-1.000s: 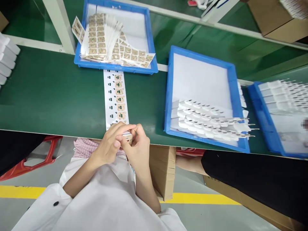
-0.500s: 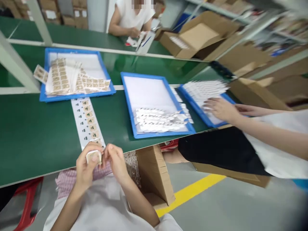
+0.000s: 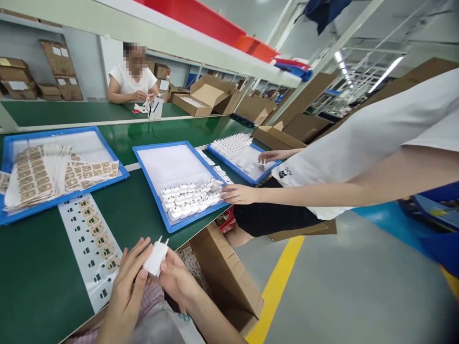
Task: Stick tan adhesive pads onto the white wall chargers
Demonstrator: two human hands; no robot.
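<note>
A small white plug adapter (image 3: 156,258) with two metal pins pointing up is held between both my hands at the near edge of the green table. My left hand (image 3: 126,291) grips its left side with fingers spread along it. My right hand (image 3: 176,278) holds its lower right side. Just left of my hands lies a white label strip (image 3: 90,243) with small tan stickers. A blue tray (image 3: 153,190) to the right holds rows of white adapters (image 3: 186,198).
A co-worker's hand (image 3: 238,193) rests at the adapter tray's right edge; the other hand (image 3: 269,155) is in a further blue tray (image 3: 218,155). A blue tray of sticker sheets (image 3: 6,219) stands at left. A cardboard box (image 3: 229,277) sits below the table. Another person sits across.
The camera has swung up and right, bringing the co-worker and the room into view. The white adapter now stands pins-up between my hands, and the co-worker's hand has reached the middle tray.
</note>
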